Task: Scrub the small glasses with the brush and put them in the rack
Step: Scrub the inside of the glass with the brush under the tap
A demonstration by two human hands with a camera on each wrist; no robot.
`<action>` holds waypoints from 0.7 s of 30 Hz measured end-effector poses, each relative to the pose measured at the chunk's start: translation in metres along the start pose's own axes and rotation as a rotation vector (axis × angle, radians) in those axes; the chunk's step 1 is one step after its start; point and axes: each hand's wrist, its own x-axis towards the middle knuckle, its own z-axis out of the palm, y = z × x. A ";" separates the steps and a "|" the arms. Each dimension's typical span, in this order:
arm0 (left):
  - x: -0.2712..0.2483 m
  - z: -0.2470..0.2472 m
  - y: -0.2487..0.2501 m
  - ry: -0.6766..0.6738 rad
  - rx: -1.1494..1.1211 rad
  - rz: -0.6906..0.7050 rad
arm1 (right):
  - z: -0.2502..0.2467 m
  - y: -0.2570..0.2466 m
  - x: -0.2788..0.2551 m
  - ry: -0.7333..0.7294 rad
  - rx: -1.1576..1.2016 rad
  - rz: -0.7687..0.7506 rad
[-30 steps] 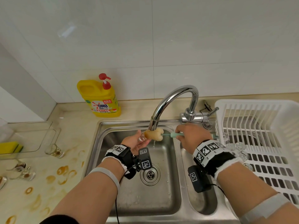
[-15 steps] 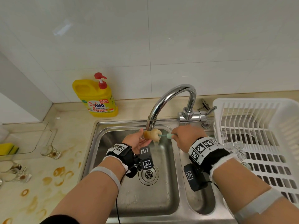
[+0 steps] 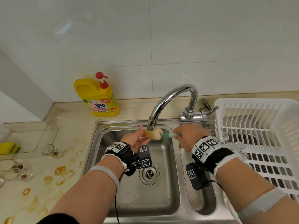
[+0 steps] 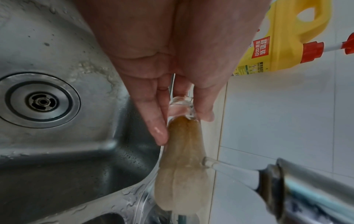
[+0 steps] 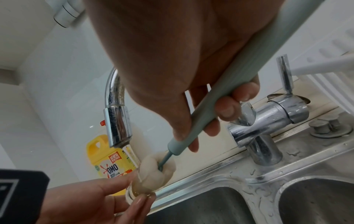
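My left hand [image 3: 137, 140] pinches a small clear glass [image 4: 180, 104] sideways between fingers and thumb, just below the faucet spout [image 3: 151, 125] over the left sink basin. My right hand [image 3: 187, 136] grips the pale green handle [image 5: 249, 75] of the brush. Its tan sponge head [image 3: 153, 134] is pushed partly into the glass mouth [image 5: 134, 195], and the rest bulges out. A thin water stream [image 4: 229, 168] hits the sponge head [image 4: 182, 166]. The white rack [image 3: 258, 113] stands at the right with several clean glasses [image 3: 237, 146] in it.
Several stained small glasses [image 3: 51, 151] stand on the stained counter to the left, more of them near the edge [image 3: 19, 172]. A yellow detergent bottle [image 3: 98, 97] stands behind the sink [image 3: 161, 199]. A yellow sponge [image 3: 8, 147] lies at far left. The faucet lever [image 3: 212, 109] is beside the rack.
My right hand has shifted a little to the left with the brush, working the sponge head in the glass. My left hand keeps the glass under the spout.
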 end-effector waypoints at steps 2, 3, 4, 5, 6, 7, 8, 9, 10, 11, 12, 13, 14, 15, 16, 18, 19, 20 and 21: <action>-0.002 0.001 0.001 0.002 0.007 -0.002 | -0.003 0.001 -0.002 0.021 -0.007 0.003; -0.002 0.001 0.001 0.008 0.015 -0.004 | -0.004 0.001 -0.004 0.027 -0.011 0.002; -0.002 0.001 0.002 0.021 0.016 -0.009 | -0.006 0.001 -0.005 0.031 -0.013 0.001; -0.001 0.001 0.002 0.035 0.014 -0.014 | -0.006 0.000 -0.006 0.033 -0.017 -0.002; -0.001 0.001 0.001 0.040 0.015 -0.011 | -0.007 0.001 -0.006 0.033 -0.021 -0.006; -0.001 0.002 0.001 0.038 0.025 0.000 | -0.007 0.000 -0.006 0.032 -0.023 -0.013; -0.001 0.003 -0.001 0.030 0.044 0.010 | -0.006 0.000 -0.005 0.030 -0.025 -0.019; -0.002 0.005 -0.002 0.020 0.064 0.020 | -0.006 -0.001 -0.004 0.028 -0.029 -0.023; -0.002 0.007 -0.003 0.013 0.075 0.029 | -0.006 -0.002 -0.003 0.027 -0.036 -0.026; -0.002 0.007 -0.004 0.009 0.076 0.036 | -0.006 -0.004 -0.003 0.027 -0.045 -0.029; -0.002 0.007 -0.004 0.005 0.070 0.036 | -0.007 -0.004 -0.002 0.025 -0.056 -0.032; -0.002 0.007 -0.005 0.001 0.061 0.029 | -0.007 -0.004 -0.002 0.020 -0.066 -0.035; -0.001 0.006 -0.005 -0.005 0.053 0.018 | -0.006 -0.003 -0.001 0.012 -0.072 -0.036; -0.002 0.005 -0.005 -0.012 0.045 0.012 | -0.005 -0.001 -0.001 -0.002 -0.072 -0.035; -0.003 0.004 -0.005 -0.024 0.037 0.009 | -0.003 0.001 0.000 -0.019 -0.065 -0.030; -0.004 0.002 -0.006 -0.058 0.017 0.010 | 0.002 0.002 0.002 -0.035 -0.042 -0.015; -0.005 0.001 -0.005 -0.072 -0.001 0.016 | 0.004 0.002 0.002 -0.029 -0.027 -0.008; -0.006 0.001 -0.005 -0.072 -0.018 0.024 | 0.007 0.002 0.003 -0.023 -0.010 -0.002; -0.007 0.000 -0.005 -0.068 -0.041 0.031 | 0.009 0.002 0.003 -0.020 0.009 -0.003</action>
